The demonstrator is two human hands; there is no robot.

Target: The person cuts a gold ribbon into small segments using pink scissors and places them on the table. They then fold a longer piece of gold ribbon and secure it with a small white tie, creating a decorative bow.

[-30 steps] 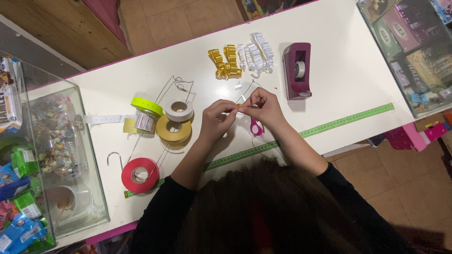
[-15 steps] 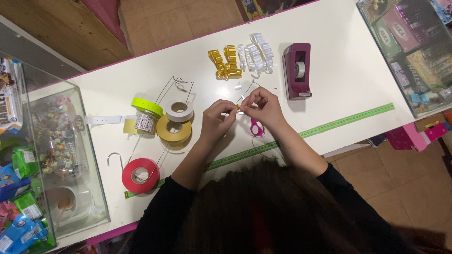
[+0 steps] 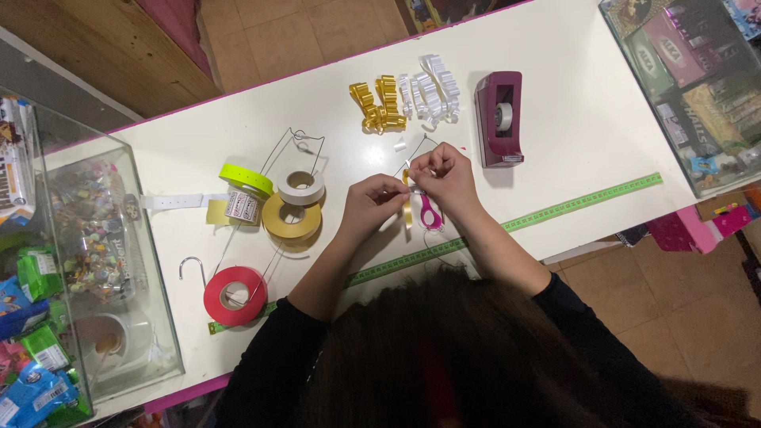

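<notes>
My left hand (image 3: 372, 200) and my right hand (image 3: 445, 176) meet over the white table (image 3: 571, 150), both pinching a short strip of gold ribbon (image 3: 407, 208) that hangs down between the fingers. Pink-handled scissors (image 3: 429, 214) lie on the table just under my right hand. Finished gold ribbon bows (image 3: 377, 103) and white ribbon bows (image 3: 429, 93) lie a little beyond my hands. A thin wire (image 3: 415, 150) pokes out above my fingers.
A maroon tape dispenser (image 3: 499, 119) stands right of the bows. Ribbon rolls sit to the left: gold (image 3: 292, 219), white (image 3: 300, 186), yellow-green (image 3: 245, 181), red (image 3: 235, 295). A green measuring tape (image 3: 587, 198) runs along the front edge. Glass cases (image 3: 87, 261) flank both ends.
My hands stay together over the same spot; the fingers have shifted slightly on the gold ribbon strip. Nothing else on the table has moved.
</notes>
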